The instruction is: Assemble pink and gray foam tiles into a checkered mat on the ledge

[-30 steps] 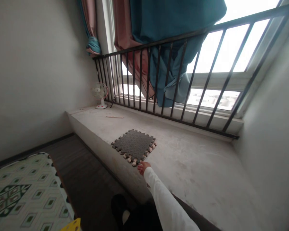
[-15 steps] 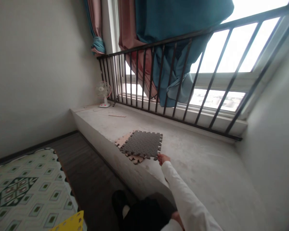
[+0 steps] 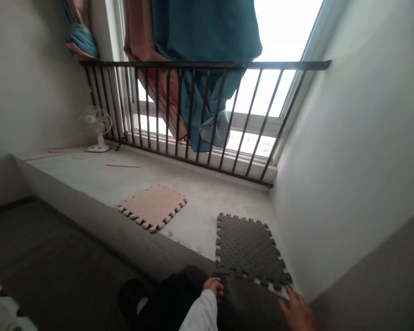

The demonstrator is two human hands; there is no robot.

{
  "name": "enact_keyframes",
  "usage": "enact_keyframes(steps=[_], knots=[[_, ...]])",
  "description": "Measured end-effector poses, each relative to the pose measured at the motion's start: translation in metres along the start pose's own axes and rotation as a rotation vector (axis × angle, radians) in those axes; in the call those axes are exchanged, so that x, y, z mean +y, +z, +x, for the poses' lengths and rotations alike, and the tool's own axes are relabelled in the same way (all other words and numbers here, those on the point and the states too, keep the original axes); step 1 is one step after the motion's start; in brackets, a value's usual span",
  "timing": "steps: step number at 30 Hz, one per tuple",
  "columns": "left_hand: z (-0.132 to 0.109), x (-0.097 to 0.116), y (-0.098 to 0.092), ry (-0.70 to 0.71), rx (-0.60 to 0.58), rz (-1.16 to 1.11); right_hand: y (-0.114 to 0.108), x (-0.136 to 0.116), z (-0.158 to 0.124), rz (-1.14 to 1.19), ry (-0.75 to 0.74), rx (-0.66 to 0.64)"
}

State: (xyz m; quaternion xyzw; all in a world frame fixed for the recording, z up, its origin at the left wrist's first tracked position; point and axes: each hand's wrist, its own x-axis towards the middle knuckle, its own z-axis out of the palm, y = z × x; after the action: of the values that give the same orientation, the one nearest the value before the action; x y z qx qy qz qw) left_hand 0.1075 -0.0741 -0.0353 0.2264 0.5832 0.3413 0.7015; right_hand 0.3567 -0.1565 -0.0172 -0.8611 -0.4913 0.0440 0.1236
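Observation:
A dark grey foam puzzle mat (image 3: 248,248) lies flat on the pale ledge at its right end, beside the wall. My right hand (image 3: 296,310) is at the mat's near right corner, fingers apart, its fingertips touching or almost touching the edge. Just below the near left corner is my left hand (image 3: 214,287), with fingers curled in and nothing visible in them. Further left, a beige foam puzzle mat (image 3: 153,207) rests alone near the front edge of the ledge.
A black metal railing (image 3: 179,64) runs along the window behind the ledge (image 3: 196,197). Curtains (image 3: 207,32) hang over it. A small fan (image 3: 98,133) and a thin stick (image 3: 123,165) are at the left. The dark floor (image 3: 55,257) lies below.
The grey mat was on top of the beige one with a hand pinching its corner; now it lies at the right end of the ledge. The view has turned right, and both hands show.

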Motion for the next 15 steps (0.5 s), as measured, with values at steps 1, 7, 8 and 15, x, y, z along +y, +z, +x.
enact_keyframes(steps=[1,7,8,15], knots=[[0.001,-0.001,0.000,0.009,0.002,0.015,0.004,-0.007,-0.009,-0.066,-0.037,-0.045],[0.008,-0.003,-0.010,0.185,0.027,0.168,-0.008,-0.095,-0.003,-0.324,-0.008,-0.205],[0.009,-0.003,-0.012,0.309,0.052,0.235,-0.014,-0.101,0.005,-0.329,0.033,-0.232],[0.008,-0.002,-0.014,1.078,0.379,1.009,-0.036,-0.075,0.046,-0.256,0.132,-0.448]])
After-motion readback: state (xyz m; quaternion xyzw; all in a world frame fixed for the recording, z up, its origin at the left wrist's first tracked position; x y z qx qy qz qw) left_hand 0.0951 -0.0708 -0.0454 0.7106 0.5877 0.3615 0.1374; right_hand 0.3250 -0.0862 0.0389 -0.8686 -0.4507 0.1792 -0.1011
